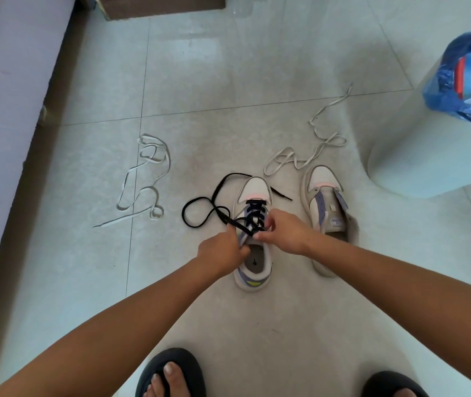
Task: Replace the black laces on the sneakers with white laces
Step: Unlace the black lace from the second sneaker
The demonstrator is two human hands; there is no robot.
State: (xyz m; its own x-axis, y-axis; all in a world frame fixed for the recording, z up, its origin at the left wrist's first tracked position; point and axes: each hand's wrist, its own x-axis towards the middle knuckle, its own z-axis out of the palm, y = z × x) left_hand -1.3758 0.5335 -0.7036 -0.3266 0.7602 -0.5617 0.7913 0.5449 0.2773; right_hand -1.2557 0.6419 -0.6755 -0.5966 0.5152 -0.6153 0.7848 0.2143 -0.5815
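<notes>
Two pale sneakers stand on the floor tiles, toes pointing away from me. The left sneaker (pixel 253 196) carries a black lace (pixel 200 213) through its front eyelets, with loose loops trailing to the left and one end lying to the right of the toe. My left hand (pixel 221 255) grips the edge of this sneaker's opening. My right hand (pixel 281 232) pinches the black lace at the crossings over the tongue. The right sneaker (pixel 327 202) has no lace. One white lace (pixel 142 181) lies tangled at the left, another white lace (pixel 311 147) beyond the right sneaker.
A white bin (pixel 429 156) lined with a blue bag (pixel 469 78) stands at the right. A bed edge (pixel 5 124) runs along the left. A cardboard box (pixel 165 5) sits at the top. My feet in dark sandals (pixel 171 373) are at the bottom.
</notes>
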